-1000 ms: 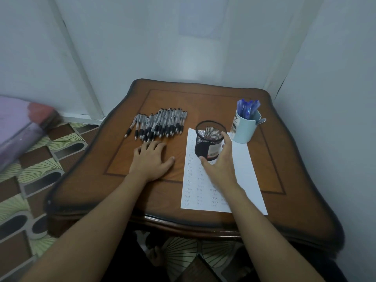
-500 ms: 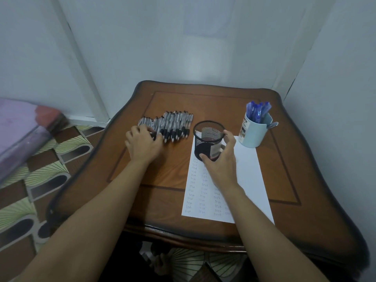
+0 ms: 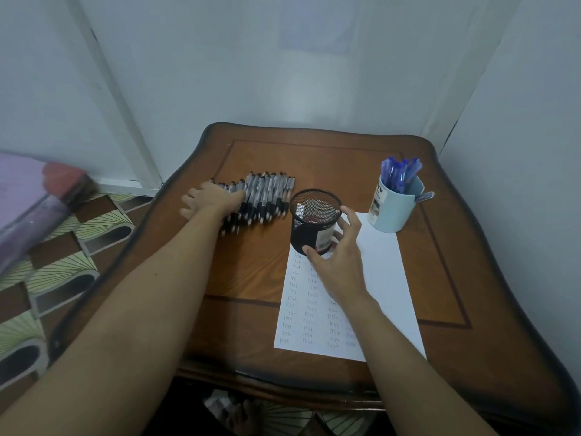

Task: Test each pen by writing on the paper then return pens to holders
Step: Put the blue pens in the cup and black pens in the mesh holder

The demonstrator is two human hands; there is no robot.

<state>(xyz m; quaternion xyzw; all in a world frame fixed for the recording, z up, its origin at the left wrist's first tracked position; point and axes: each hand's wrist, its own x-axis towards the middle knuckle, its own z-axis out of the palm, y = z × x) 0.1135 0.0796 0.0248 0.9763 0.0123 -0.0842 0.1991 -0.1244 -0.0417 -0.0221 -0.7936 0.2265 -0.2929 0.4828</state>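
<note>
Several black-and-clear pens (image 3: 267,196) lie side by side on the brown wooden table (image 3: 314,162). My left hand (image 3: 210,199) rests on the left end of that row, covering a few pens; whether it grips any I cannot tell. A black mesh holder (image 3: 312,220) stands at the top of a white paper (image 3: 380,278) filled with rows of the written word "test". My right hand (image 3: 338,262) curls round the holder, thumb at its base and index finger by its rim. A light blue cup (image 3: 394,209) with several blue pens stands to the right.
White walls close in behind and to the right of the table. A patterned floor (image 3: 63,269) lies to the left, with a purple and red bundle (image 3: 34,196) on it. The table's front edge is close to me.
My left hand has moved from the bare wood up and left onto the row of pens. My right hand has stayed round the black mesh holder.
</note>
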